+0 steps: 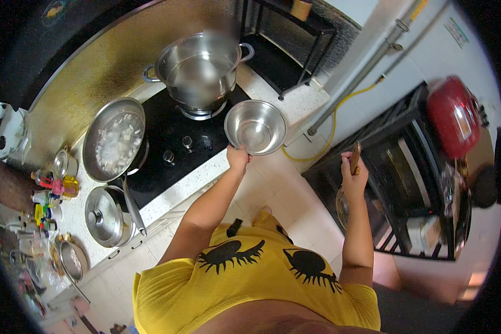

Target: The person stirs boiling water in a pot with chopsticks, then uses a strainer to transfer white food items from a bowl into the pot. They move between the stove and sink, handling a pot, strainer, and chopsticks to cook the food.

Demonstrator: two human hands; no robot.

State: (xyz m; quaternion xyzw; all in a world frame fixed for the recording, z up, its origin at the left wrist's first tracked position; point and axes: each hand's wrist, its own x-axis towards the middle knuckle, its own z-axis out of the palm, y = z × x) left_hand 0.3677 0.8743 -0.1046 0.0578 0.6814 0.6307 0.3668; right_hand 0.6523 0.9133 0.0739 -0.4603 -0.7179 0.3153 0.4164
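My left hand [237,158] grips the rim of a stainless steel bowl [254,137], which looks bare inside and is held near the front edge of the black gas hob [171,129]. In my right hand [354,175] is the brown handle [356,156] of a utensil. A round rim [341,208] shows below that hand; whether it belongs to the utensil I cannot tell. Pale chopped pieces [119,144] lie in cloudy liquid in a long-handled frying pan [89,142] on the left burner. A large two-handled steel pot [229,79] stands on the other burner, partly blurred.
A lidded steel saucepan [108,217] sits on the white speckled counter [77,204], near the pan's handle [132,206]. Bottles [69,186] and a steel bowl [73,261] are farther left. On my right, a black rack [378,133] holds an oven [401,167] and a red appliance [453,117].
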